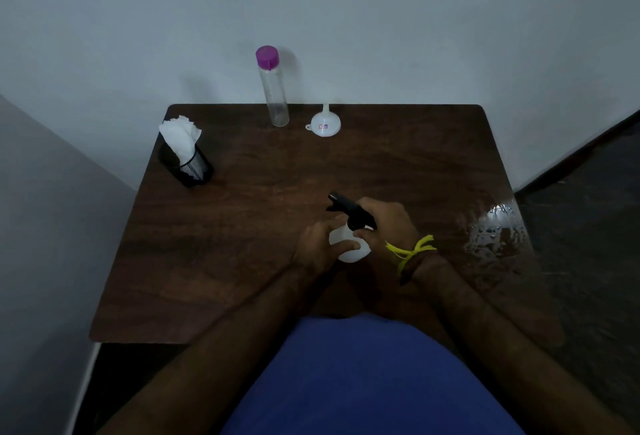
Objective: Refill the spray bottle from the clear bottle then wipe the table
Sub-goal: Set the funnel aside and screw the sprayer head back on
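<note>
A small white spray bottle with a black trigger head stands upright at the middle of the dark wooden table. My left hand wraps the bottle's white body from the left. My right hand grips the black head and collar from the right. A tall clear bottle with a purple cap stands upright at the table's far edge, capped. Next to it on the right a white funnel rests mouth-down. Shiny wet patches lie near the table's right edge.
A black mesh cup holding white tissues stands at the far left of the table. A pale wall runs behind and to the left. A dark floor lies to the right. My blue shirt fills the bottom of the view.
</note>
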